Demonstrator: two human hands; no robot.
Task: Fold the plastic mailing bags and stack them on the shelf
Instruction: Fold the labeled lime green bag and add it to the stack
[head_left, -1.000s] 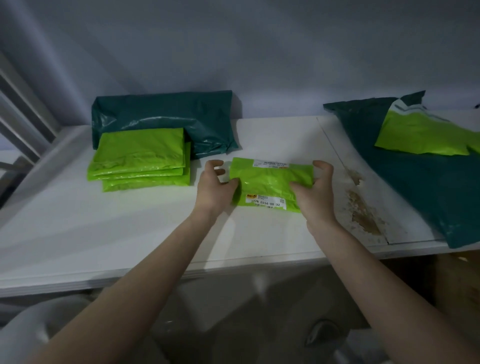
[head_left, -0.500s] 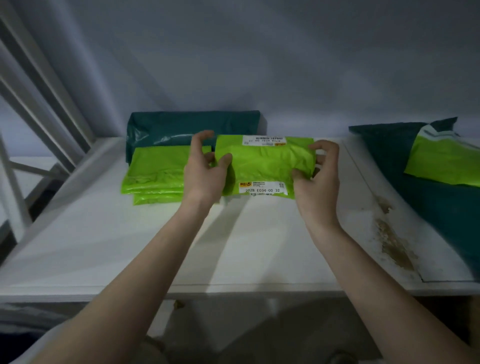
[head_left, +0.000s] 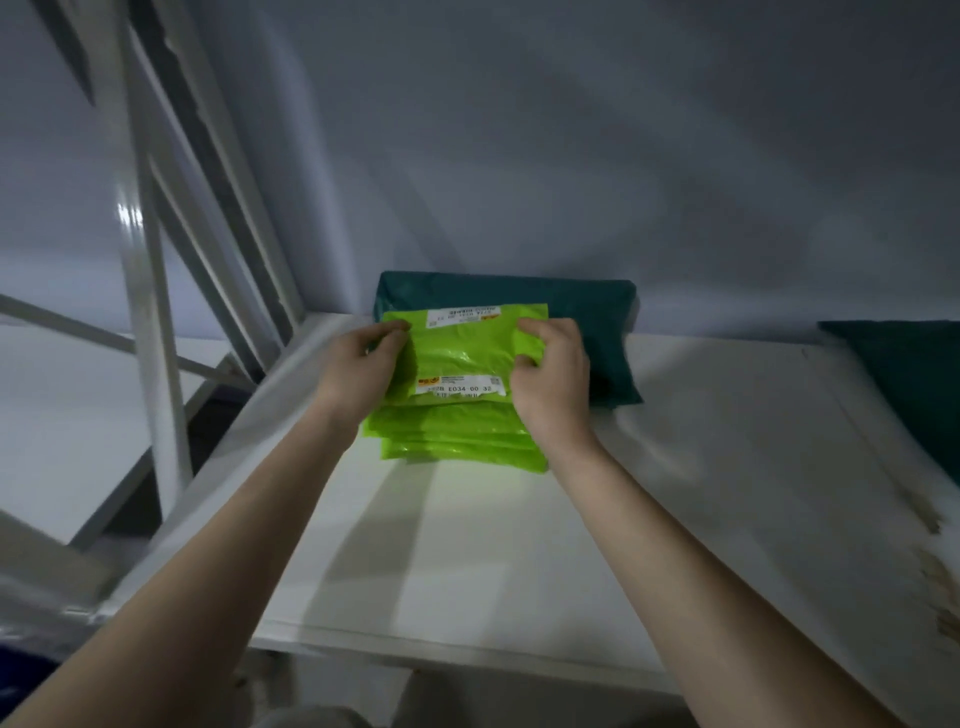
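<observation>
A folded green bag (head_left: 462, 353) is held over the green stack (head_left: 457, 441) on the white shelf (head_left: 519, 561), pinched at its left edge by the left hand (head_left: 358, 369) and at its right edge by the right hand (head_left: 550, 379). "E034 00 32" can be read on its near label (head_left: 460, 387); the far label (head_left: 462, 315) is illegible. At least three bags are counted in the stack. One dark teal bag (head_left: 587, 317) lies behind it.
</observation>
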